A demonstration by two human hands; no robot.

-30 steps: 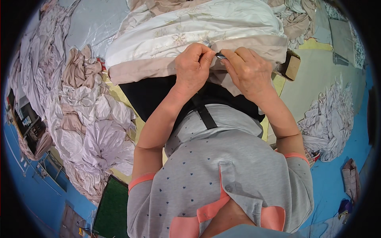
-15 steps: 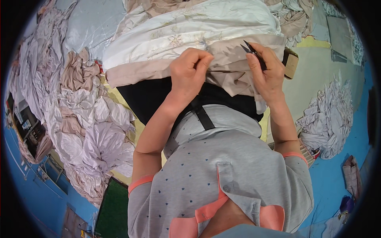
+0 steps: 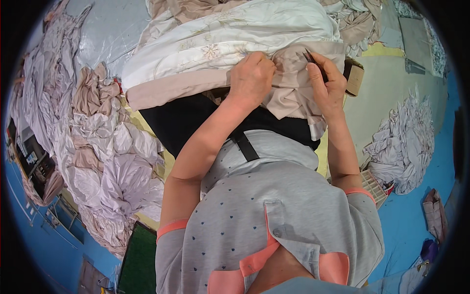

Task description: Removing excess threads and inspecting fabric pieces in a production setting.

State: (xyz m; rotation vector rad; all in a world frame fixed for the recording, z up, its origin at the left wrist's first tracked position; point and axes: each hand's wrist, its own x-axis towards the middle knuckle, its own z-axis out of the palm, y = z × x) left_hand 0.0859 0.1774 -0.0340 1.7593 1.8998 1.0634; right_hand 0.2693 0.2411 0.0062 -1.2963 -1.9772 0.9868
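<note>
A white cloth [image 3: 196,36] with embroidered flowers and a wide beige border [image 3: 171,89] lies spread in front of me, its near edge over my black lap. My left hand [image 3: 251,79], back upward, is closed on the cloth where white meets beige; its fingertips are hidden. In my right hand [image 3: 329,90] are small black thread snips [image 3: 310,58], blades pointing up and away to the left, just over the beige border. Between both hands the beige cloth bunches into folds.
Crumpled white and beige cloth [image 3: 117,166] is heaped along my left. Another pale heap [image 3: 404,142] sits at the right by a slatted crate [image 3: 373,188]. A small cardboard box [image 3: 355,80] stands just beyond my right hand. The floor [image 3: 406,215] is blue.
My left hand has moved right and slightly away, turning its back upward. The beige cloth beside it has shifted and bunched. The snips stay in my right hand, their blades looking closer together.
</note>
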